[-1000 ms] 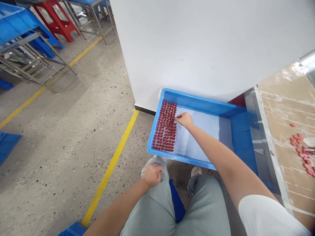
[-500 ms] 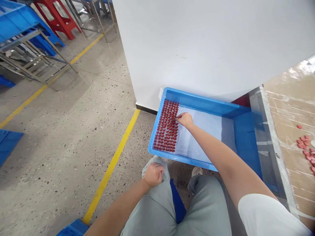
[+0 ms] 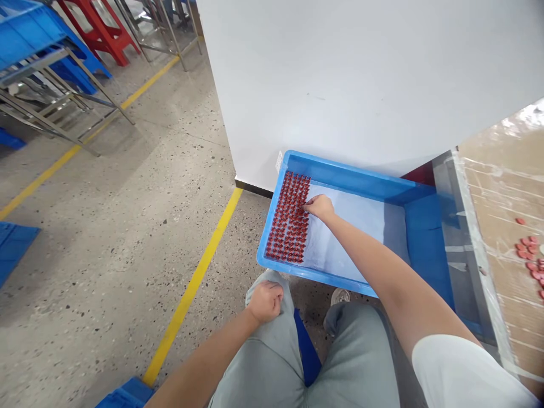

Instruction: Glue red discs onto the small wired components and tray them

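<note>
A blue plastic tray (image 3: 340, 171) stands on the floor against a white wall, lined with a pale sheet (image 3: 352, 226). Rows of small dark red pieces (image 3: 291, 218) fill its left side. My right hand (image 3: 319, 207) reaches down into the tray, fingers pinched together at the right edge of the red rows; what they hold is too small to make out. My left hand (image 3: 265, 301) rests as a loose fist on my left knee, with nothing visible in it.
A work table (image 3: 501, 226) covered in clear film stands at right, with several pink-red pieces (image 3: 531, 255) on it. A yellow floor line (image 3: 195, 283) runs past the tray. Blue crates (image 3: 25, 34), metal racks and red stools (image 3: 100, 28) are at far left.
My right hand has shifted slightly along the edge of the red rows. The view has drifted a little left. My left hand has stayed on the knee.
</note>
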Available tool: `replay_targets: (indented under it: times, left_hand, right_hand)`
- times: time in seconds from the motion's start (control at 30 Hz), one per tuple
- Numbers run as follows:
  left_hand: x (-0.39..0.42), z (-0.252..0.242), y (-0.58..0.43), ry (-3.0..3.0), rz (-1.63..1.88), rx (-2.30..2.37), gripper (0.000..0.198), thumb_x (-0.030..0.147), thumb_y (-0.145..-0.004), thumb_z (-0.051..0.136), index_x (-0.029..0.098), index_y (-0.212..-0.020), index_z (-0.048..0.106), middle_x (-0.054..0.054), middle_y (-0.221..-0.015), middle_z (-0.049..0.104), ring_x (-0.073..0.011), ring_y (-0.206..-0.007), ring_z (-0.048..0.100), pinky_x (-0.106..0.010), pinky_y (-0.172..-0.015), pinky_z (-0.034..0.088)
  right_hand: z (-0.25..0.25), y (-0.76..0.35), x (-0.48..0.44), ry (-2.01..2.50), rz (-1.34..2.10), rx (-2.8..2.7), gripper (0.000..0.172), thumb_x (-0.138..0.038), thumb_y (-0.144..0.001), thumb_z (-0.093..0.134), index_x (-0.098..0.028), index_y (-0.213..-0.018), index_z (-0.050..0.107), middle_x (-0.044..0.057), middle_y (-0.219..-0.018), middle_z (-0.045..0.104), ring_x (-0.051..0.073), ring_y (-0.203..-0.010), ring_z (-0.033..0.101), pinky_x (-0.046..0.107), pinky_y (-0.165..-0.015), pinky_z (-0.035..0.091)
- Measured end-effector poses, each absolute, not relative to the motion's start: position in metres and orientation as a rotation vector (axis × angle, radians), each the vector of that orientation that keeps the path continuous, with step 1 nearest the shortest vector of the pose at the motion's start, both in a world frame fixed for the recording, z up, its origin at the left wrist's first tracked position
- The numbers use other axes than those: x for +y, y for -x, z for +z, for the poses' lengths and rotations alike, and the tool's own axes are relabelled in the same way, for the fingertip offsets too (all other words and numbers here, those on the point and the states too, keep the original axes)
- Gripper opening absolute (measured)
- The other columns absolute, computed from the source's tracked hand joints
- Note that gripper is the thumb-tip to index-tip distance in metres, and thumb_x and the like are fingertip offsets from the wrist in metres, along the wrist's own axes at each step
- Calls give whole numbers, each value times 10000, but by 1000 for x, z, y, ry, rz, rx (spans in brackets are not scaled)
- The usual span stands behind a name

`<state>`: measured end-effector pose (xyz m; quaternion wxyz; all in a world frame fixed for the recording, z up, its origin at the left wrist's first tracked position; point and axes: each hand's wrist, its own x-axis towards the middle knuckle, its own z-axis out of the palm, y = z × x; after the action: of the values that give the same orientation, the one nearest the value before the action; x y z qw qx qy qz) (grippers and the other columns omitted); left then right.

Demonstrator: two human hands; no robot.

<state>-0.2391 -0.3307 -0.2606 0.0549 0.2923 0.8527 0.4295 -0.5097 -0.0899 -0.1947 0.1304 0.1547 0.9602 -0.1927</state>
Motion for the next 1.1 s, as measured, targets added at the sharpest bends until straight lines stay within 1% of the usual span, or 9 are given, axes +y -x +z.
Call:
replay_targets:
  times: [0.17, 0.5, 0.73, 0.83, 0.93, 1.03, 1.1]
  left_hand:
    - [-331, -261, 239, -884, 1314, 2592, 160, 60, -639, 438, 201, -648, 513, -22, -605, 551, -176, -610, 538, -319, -625, 392]
    - [-331, -262, 239, -886, 1333, 2582, 151, 60, -631, 449, 195, -642, 517, -24, -597, 554, -175, -602, 536, -325, -625, 392]
    - [-331, -264, 239, -872, 1347, 2564, 152, 65, -632, 448, 200, -646, 519, -20, -604, 555, -172, -608, 536, -321, -628, 389]
    - [-328, -264, 239, -879, 1353, 2549, 161, 59, -631, 444, 199, -651, 520, -21, -614, 557, -176, -624, 540, -321, -645, 400]
    - [-325, -262, 240, -903, 1365, 2528, 171, 49, -622, 442, 199, -649, 521, -20, -611, 556, -175, -623, 542, -315, -644, 407]
    - [-318, -258, 241, -928, 1393, 2498, 175, 44, -615, 448, 200, -639, 525, -18, -610, 560, -170, -617, 543, -305, -637, 415]
    - [-311, -252, 240, -934, 1416, 2471, 182, 39, -615, 449, 201, -631, 531, -16, -607, 563, -167, -610, 543, -302, -637, 423]
  right_hand:
    - [-195, 511, -90, -432, -541, 2788, 243, -433, -670, 728, -227, -791, 774, 50, -804, 737, 221, -822, 690, 255, -691, 501]
    - [-190, 509, -94, -450, -539, 2794, 258, -460, -737, 657, -225, -757, 763, 70, -797, 733, 232, -822, 690, 269, -696, 505]
    - [-184, 507, -92, -467, -588, 2818, 206, -394, -717, 670, -214, -750, 765, 67, -793, 736, 230, -818, 688, 275, -724, 507]
    - [-169, 500, -88, -491, -647, 2865, 184, -364, -720, 661, -208, -739, 757, 57, -765, 732, 225, -799, 683, 282, -737, 505]
    - [-141, 479, -82, -524, -741, 2932, 191, -362, -745, 643, -203, -747, 749, 47, -763, 731, 211, -780, 678, 282, -749, 498]
    - [-107, 438, -74, -592, -856, 2991, 258, -409, -794, 603, -194, -772, 745, 47, -752, 730, 197, -741, 674, 278, -736, 493]
    - [-87, 396, -70, -661, -931, 3009, 320, -453, -832, 552, -198, -812, 745, 46, -715, 722, 194, -703, 670, 277, -698, 493]
